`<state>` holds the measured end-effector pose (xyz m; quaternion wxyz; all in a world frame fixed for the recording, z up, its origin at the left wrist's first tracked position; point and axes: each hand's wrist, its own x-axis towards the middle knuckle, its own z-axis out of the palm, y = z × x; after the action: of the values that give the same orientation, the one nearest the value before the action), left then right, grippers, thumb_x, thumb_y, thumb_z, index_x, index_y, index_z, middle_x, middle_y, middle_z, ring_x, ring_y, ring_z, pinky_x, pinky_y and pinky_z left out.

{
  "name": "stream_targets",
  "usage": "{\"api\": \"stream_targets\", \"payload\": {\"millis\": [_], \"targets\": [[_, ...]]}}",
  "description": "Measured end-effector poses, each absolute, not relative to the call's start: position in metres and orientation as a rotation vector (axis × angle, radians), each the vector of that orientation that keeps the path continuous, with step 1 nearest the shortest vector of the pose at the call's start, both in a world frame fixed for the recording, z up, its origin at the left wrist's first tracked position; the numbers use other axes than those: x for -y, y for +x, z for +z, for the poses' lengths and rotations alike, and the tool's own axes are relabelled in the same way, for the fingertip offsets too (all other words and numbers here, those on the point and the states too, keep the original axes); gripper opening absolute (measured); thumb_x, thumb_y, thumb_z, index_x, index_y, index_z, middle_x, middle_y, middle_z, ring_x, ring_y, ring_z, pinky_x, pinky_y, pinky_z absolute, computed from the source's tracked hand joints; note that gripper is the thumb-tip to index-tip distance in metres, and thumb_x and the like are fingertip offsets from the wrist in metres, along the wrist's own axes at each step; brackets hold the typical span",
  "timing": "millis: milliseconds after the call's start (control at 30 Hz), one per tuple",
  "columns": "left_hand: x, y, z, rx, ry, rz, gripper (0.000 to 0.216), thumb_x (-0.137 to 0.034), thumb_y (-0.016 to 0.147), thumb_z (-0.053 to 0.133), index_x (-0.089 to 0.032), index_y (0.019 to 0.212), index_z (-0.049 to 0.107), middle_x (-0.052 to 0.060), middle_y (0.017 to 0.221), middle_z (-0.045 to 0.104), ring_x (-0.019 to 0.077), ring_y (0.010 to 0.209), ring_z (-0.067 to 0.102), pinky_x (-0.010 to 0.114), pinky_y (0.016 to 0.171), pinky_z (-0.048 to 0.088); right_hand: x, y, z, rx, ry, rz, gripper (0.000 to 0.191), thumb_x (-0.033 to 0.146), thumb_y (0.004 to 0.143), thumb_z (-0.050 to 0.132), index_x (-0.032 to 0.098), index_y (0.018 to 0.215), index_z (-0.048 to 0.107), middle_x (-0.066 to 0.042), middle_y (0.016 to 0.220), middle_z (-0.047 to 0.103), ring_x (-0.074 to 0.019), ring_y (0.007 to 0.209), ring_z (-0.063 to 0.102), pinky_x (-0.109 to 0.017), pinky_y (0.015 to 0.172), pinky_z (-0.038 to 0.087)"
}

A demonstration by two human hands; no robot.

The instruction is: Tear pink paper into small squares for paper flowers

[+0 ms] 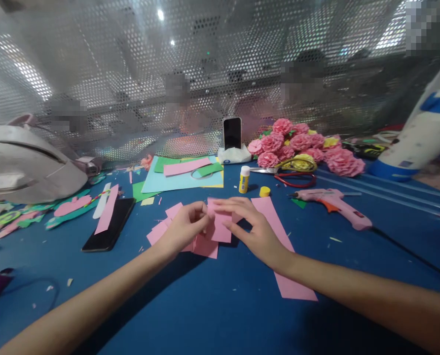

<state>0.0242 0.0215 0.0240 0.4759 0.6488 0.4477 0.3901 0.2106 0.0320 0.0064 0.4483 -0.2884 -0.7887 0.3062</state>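
Observation:
Between my two hands a pink paper square (222,229) is held just above the table. My left hand (190,222) has its fingers curled, with thumb and forefinger pinched on the square's left edge. Along the right side of the same square, my right hand (257,229) is open, its fingers stretched out and the thumb apart. Beneath and behind my left hand lie several more pink paper squares (206,248). A long pink paper strip (294,283) lies partly under my right wrist. Farther off stands an uncapped glue stick (243,181), its yellow cap (265,191) beside it.
A pink hot glue gun (338,202) lies at the right, its cord trailing away. Behind are red-handled scissors (296,177), pink paper flowers (301,143) and a propped phone (232,133). A black phone (109,229), coloured paper sheets (179,182) and a bag (31,162) sit leftward.

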Motion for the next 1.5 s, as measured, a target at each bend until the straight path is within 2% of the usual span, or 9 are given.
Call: {"api": "stream_targets", "payload": {"millis": [133,333,433,600,733,900,1100,1333,1500], "targets": [[-0.017,0.027,0.023,-1.046,1.612,1.025,0.013,-0.026,0.083,0.061,-0.015,0.076,0.058,0.002,0.068,0.063,0.0120,0.063,0.059,0.024,0.061,0.046,-0.037,0.210,-0.001,1.973,-0.767,0.754,0.036,0.029,0.086,0.065,0.033,0.122,0.061,-0.001,0.126,0.060,-0.0209,0.121,0.047,-0.042,0.104,0.037],[-0.011,0.022,0.022,-1.055,1.859,1.122,0.019,-0.015,0.084,0.061,-0.021,0.101,0.069,0.003,0.089,0.066,0.0130,0.076,0.060,0.025,0.069,0.047,-0.038,0.209,-0.003,1.957,-0.885,0.919,0.026,0.037,0.086,0.064,0.026,0.109,0.068,-0.003,0.100,0.069,-0.0193,0.090,0.061,-0.034,0.079,0.048],[-0.011,0.016,0.019,-1.129,1.961,1.236,0.024,-0.009,0.081,0.062,-0.021,0.101,0.068,0.002,0.089,0.061,0.0118,0.074,0.055,0.024,0.066,0.045,-0.040,0.209,-0.002,1.932,-0.895,0.979,0.017,0.035,0.086,0.063,0.022,0.094,0.071,-0.003,0.092,0.069,-0.0191,0.087,0.061,-0.032,0.077,0.046],[-0.017,0.012,0.006,-1.236,1.734,1.246,0.033,-0.014,0.075,0.068,-0.019,0.106,0.058,0.004,0.102,0.058,0.0104,0.070,0.053,0.024,0.062,0.047,-0.046,0.209,-0.003,1.865,-0.933,1.132,0.017,0.034,0.083,0.065,0.018,0.088,0.068,-0.003,0.085,0.067,-0.0185,0.081,0.060,-0.030,0.072,0.046],[-0.018,0.015,0.001,-1.152,1.553,1.172,0.033,-0.018,0.074,0.071,-0.018,0.104,0.056,0.002,0.096,0.059,0.0100,0.068,0.056,0.023,0.062,0.048,-0.048,0.208,-0.005,1.850,-0.943,1.162,0.015,0.032,0.081,0.067,0.018,0.081,0.067,-0.002,0.082,0.066,-0.0167,0.076,0.057,-0.029,0.069,0.044],[-0.015,0.019,0.003,-1.171,1.494,1.143,0.014,-0.022,0.075,0.071,-0.015,0.080,0.060,-0.002,0.071,0.058,0.0078,0.060,0.052,0.019,0.055,0.040,-0.048,0.207,-0.006,1.848,-0.978,1.140,0.015,0.032,0.075,0.073,0.018,0.077,0.068,0.001,0.071,0.060,-0.0128,0.064,0.048,-0.025,0.059,0.038],[-0.014,0.020,0.003,-1.171,1.499,1.128,0.012,-0.024,0.076,0.070,-0.014,0.073,0.064,-0.001,0.065,0.061,0.0079,0.057,0.052,0.019,0.054,0.041,-0.046,0.206,-0.005,1.884,-0.970,1.146,0.014,0.030,0.075,0.073,0.018,0.073,0.068,0.003,0.064,0.053,-0.0109,0.060,0.044,-0.024,0.055,0.033],[-0.018,0.013,0.002,-1.184,1.504,1.189,0.011,-0.025,0.079,0.067,-0.016,0.074,0.065,-0.002,0.065,0.060,0.0080,0.055,0.051,0.018,0.052,0.040,-0.047,0.209,-0.002,1.805,-0.915,1.234,0.025,0.039,0.089,0.057,0.020,0.090,0.073,-0.002,0.081,0.066,-0.0140,0.073,0.055,-0.027,0.066,0.042],[-0.019,0.012,0.001,-1.208,1.513,1.201,0.006,-0.022,0.079,0.065,-0.016,0.077,0.066,-0.001,0.072,0.062,0.0090,0.060,0.054,0.019,0.054,0.042,-0.049,0.209,-0.003,1.721,-0.906,1.371,0.026,0.035,0.079,0.068,0.020,0.100,0.074,-0.004,0.088,0.070,-0.0147,0.073,0.060,-0.028,0.069,0.048]]}}
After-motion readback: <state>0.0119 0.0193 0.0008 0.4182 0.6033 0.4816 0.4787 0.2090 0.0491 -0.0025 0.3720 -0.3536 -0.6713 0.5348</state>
